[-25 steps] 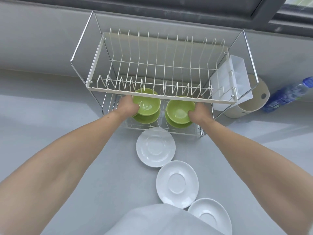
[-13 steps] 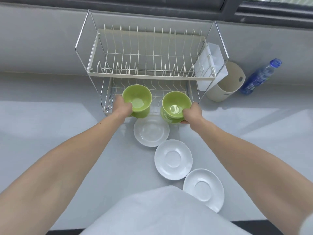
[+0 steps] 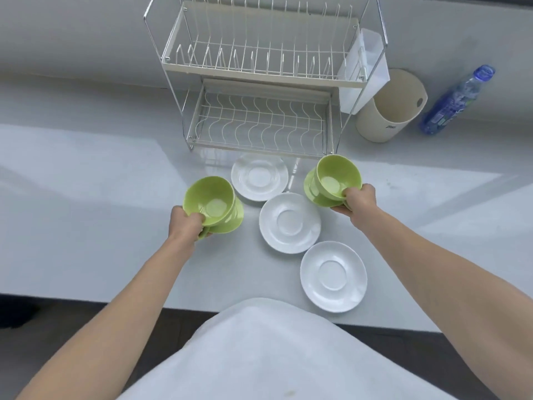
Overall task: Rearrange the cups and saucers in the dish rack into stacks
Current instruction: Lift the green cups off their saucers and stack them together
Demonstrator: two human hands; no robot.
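My left hand (image 3: 186, 223) grips a green cup (image 3: 209, 197) sitting on a green saucer (image 3: 230, 222), held above the counter left of the white saucers. My right hand (image 3: 357, 199) grips a second green cup (image 3: 337, 174) on its green saucer (image 3: 313, 193), to their right. Three white saucers lie on the counter in a diagonal row: one (image 3: 259, 176) just in front of the rack, one (image 3: 290, 222) in the middle, one (image 3: 333, 275) nearest me. The two-tier wire dish rack (image 3: 259, 67) stands behind with both tiers bare.
A white cutlery holder (image 3: 363, 70) hangs on the rack's right end. A beige cylinder container (image 3: 389, 108) and a blue water bottle (image 3: 455, 101) stand to the right of the rack. The counter's front edge (image 3: 86, 295) runs close to my body.
Both hands have pulled the green cups with their saucers out of the rack's lower tier and toward me, spreading apart to either side of the white saucers.
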